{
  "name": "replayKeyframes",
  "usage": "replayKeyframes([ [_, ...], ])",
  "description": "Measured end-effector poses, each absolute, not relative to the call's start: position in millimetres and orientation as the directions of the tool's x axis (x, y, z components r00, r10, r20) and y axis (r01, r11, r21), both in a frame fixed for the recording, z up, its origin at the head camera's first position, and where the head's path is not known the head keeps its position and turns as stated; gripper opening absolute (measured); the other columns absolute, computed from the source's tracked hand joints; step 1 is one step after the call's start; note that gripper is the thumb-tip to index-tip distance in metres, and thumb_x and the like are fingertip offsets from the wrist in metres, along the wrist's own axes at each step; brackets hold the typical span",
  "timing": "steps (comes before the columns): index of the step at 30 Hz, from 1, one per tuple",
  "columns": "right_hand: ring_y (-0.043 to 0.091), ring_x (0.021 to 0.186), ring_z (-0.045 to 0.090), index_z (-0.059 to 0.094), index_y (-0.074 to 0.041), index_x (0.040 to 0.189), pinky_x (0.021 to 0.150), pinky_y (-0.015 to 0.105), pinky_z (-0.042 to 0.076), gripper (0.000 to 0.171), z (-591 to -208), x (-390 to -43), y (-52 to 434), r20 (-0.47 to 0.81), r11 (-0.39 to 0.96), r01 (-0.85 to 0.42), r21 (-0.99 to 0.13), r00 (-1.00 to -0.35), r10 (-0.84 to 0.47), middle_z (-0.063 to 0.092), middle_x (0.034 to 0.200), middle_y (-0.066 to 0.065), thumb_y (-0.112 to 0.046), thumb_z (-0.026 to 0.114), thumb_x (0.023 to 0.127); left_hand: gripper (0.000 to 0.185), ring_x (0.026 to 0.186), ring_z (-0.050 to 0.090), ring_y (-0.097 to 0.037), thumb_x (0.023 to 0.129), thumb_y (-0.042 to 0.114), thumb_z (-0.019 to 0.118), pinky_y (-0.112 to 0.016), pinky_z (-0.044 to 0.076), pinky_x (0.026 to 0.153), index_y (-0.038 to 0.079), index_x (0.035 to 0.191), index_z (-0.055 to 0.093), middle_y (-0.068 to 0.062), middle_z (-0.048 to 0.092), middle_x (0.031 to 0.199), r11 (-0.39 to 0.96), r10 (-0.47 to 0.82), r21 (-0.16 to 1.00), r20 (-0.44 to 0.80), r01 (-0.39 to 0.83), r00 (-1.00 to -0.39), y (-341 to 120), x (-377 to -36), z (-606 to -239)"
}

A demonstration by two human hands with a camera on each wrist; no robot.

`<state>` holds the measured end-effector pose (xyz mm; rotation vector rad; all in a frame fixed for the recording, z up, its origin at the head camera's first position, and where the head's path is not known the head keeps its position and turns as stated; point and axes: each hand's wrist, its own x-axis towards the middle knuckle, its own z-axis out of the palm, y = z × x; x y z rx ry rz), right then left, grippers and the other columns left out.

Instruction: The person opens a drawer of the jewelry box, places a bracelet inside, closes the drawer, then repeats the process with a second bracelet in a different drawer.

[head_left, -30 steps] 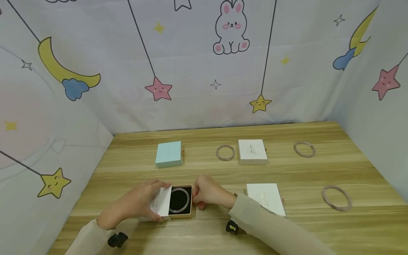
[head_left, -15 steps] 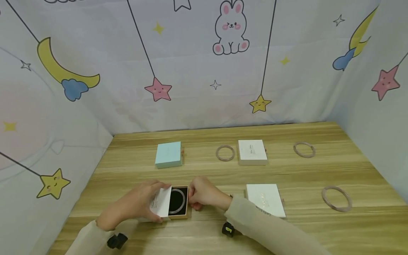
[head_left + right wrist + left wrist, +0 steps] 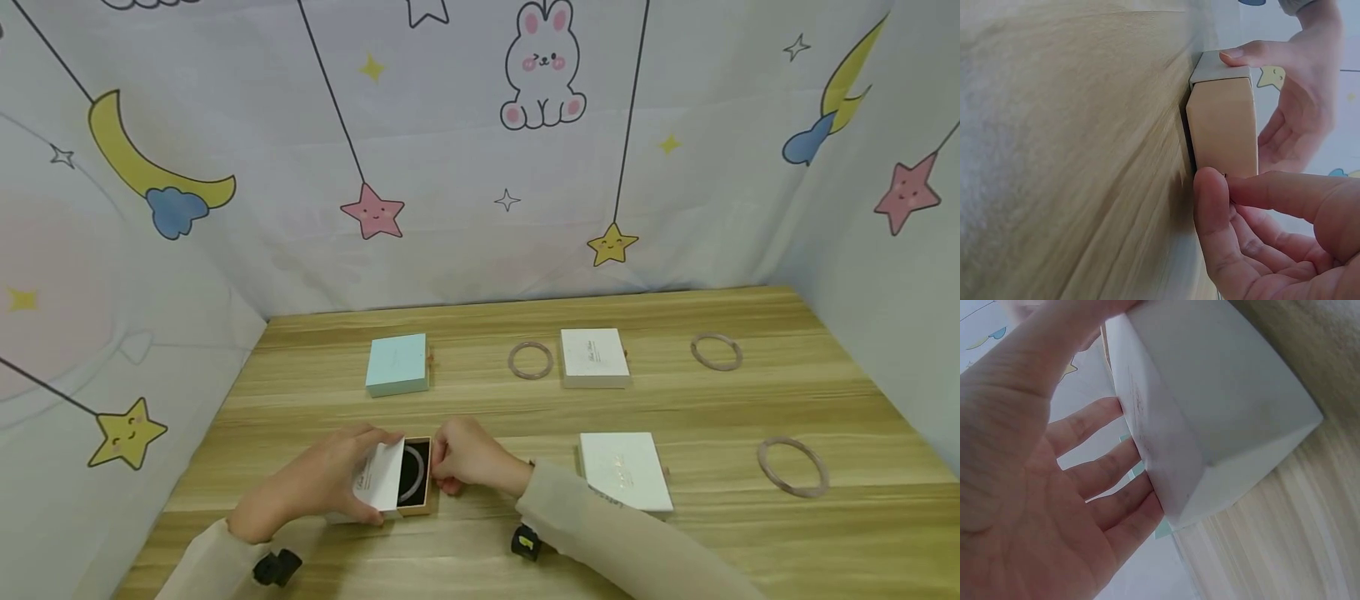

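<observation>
My left hand (image 3: 318, 477) grips the white sleeve of a small drawer-style gift box (image 3: 385, 477) near the front of the table. From the sleeve's right side a tan drawer (image 3: 417, 509) with a black lining sticks partway out. A pale lilac bangle (image 3: 421, 475) lies in it, its left part covered by the sleeve. At the drawer's outer end is my right hand (image 3: 477, 454). In the right wrist view its thumb and forefinger pinch together against the drawer's front panel (image 3: 1222, 125), with the pull between them mostly hidden.
A light blue box (image 3: 398, 364) stands behind my left hand. Two more white boxes, one at the back (image 3: 594, 357) and one nearer (image 3: 624, 472), lie to the right. Loose bangles rest at back centre (image 3: 530, 376), back right (image 3: 717, 367) and front right (image 3: 810, 492). Patterned cloth surrounds the table.
My right hand has moved left together with the drawer, which now sits deeper in the sleeve, and less of the bangle shows. My left hand has stayed in place on the sleeve.
</observation>
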<state>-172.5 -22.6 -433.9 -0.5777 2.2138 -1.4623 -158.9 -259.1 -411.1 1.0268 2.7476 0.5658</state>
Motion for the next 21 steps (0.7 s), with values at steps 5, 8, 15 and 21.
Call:
replayKeyframes([
  [5,0.019,0.044,0.060,0.059,0.003,0.061,0.045,0.030,0.053,0.026,-435,-172,-27,-0.117,0.350,-0.099,-0.931,-0.829,-0.546,0.063,0.055,0.016,0.021,0.064,0.078,0.093,0.097,0.057,-0.019,0.059,0.041,0.096,-0.038,0.050,0.080,0.004,0.135,0.058,-0.006,0.063,0.120,0.706,0.648,0.397,-0.026,0.587,-0.761,-259,-158,-410],
  [8,0.022,0.045,0.061,0.060,0.003,0.062,0.045,0.030,0.053,0.025,-434,-172,-29,-0.119,0.350,-0.097,-0.932,-0.829,-0.547,0.063,0.055,0.015,0.021,0.065,0.079,0.092,0.098,0.057,-0.018,0.059,0.040,0.096,-0.039,0.050,0.081,0.004,0.135,0.058,-0.006,0.063,0.120,0.709,0.646,0.395,-0.031,0.584,-0.763,-259,-158,-411],
  [15,0.029,0.048,0.064,0.061,0.005,0.063,0.046,0.032,0.054,0.024,-433,-171,-33,-0.114,0.337,-0.096,-0.936,-0.826,-0.552,0.063,0.057,0.018,0.021,0.065,0.080,0.092,0.097,0.057,-0.017,0.059,0.040,0.096,-0.037,0.050,0.080,0.004,0.134,0.058,-0.006,0.063,0.120,0.710,0.646,0.392,-0.034,0.585,-0.762,-259,-159,-412],
  [21,0.023,0.046,0.061,0.061,0.006,0.064,0.046,0.032,0.054,0.023,-437,-171,-36,-0.107,0.310,-0.089,-0.946,-0.820,-0.562,0.063,0.056,0.017,0.019,0.065,0.083,0.091,0.094,0.056,-0.016,0.059,0.039,0.097,-0.036,0.050,0.079,0.003,0.133,0.059,-0.007,0.063,0.119,0.710,0.647,0.395,-0.042,0.582,-0.761,-259,-159,-412],
])
